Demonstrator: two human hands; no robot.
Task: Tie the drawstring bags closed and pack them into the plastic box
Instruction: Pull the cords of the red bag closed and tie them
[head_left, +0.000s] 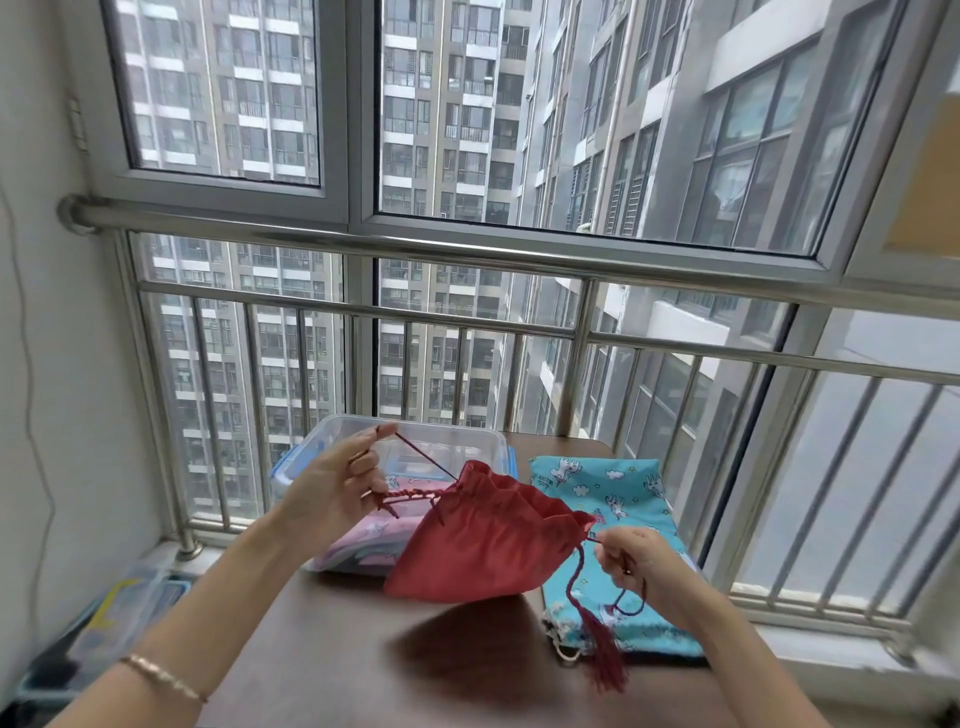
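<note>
Red and half-gathered, the drawstring bag (483, 540) stretches between your fingers: left hand (332, 483) pinches one cord (426, 457), right hand (631, 558) grips the other (tassel (605, 660) dangling below), plastic box (447, 427) just behind your left fingers

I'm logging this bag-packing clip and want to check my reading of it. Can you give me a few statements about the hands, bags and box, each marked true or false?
1. The left hand and the right hand each pinch one of the red bag's cords. True.
2. The red bag lies inside the plastic box. False: it is held up in front of the box, above the table.
3. Pink fabric is in the box. True.
4. The blue unicorn bag lies left of the box. False: it lies on the table to the box's right.
5. The bracelet is on the right wrist. False: it is on the left wrist.
</note>
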